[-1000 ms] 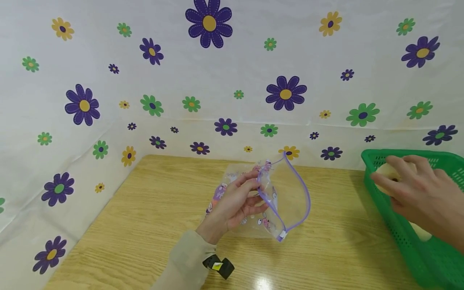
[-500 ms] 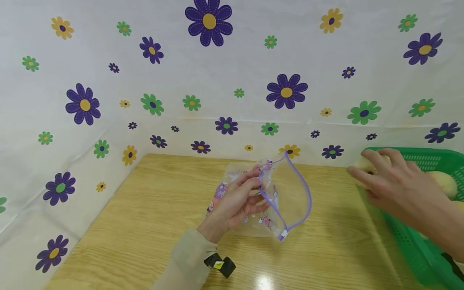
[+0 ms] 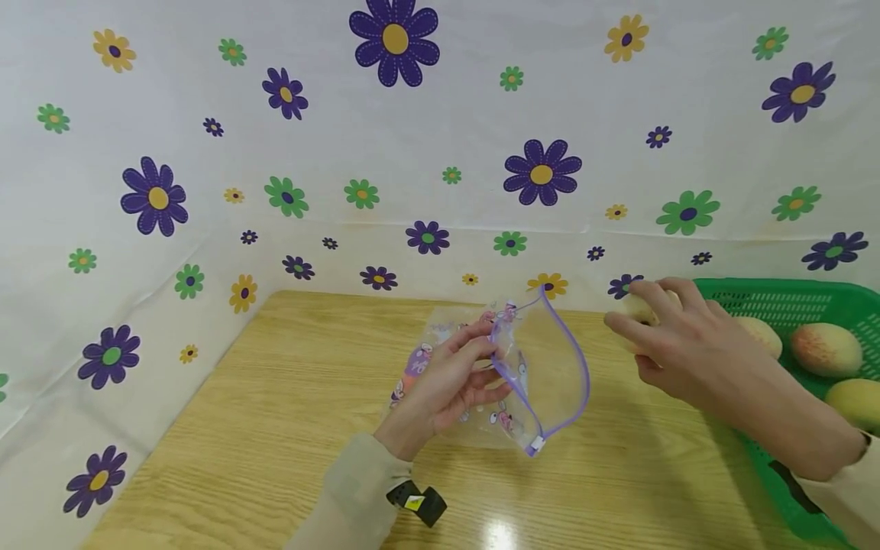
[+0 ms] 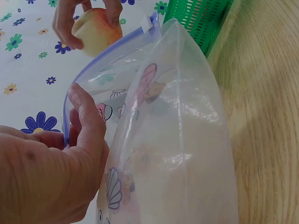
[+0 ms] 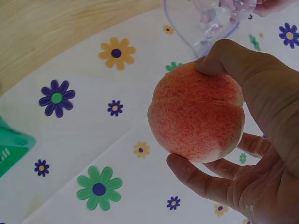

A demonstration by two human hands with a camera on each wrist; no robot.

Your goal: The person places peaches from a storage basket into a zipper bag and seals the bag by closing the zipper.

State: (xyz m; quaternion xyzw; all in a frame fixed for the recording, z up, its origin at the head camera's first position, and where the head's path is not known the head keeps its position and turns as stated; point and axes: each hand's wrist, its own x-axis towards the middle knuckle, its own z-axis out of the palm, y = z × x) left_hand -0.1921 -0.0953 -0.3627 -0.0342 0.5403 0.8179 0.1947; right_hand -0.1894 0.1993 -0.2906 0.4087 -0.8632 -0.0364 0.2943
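My left hand (image 3: 450, 389) pinches the near lip of a clear slider zip bag (image 4: 201, 140) printed with cartoon figures. The bag lies on its side over the table, its purple-edged mouth gaping toward the right, with a white slider (image 3: 538, 444) at the lower corner. A peach (image 5: 198, 114), pale with a red blush, is in the grip of my right hand (image 3: 701, 344), thumb on one side and fingers on the other. That hand is in the air between the basket and the bag mouth, apart from both. In the head view its fingers hide much of the peach.
On the right stands a green perforated basket (image 3: 804, 302). It holds another peach (image 3: 827, 349), a pale round fruit (image 3: 758, 336) and a yellow fruit (image 3: 858, 401). Flowered white sheeting (image 3: 426, 137) rises behind the wooden table (image 3: 275, 435).
My right hand has lifted the peach out of the basket and carried it left toward the bag, uncovering more fruit. The left hand and the bag have stayed in place.
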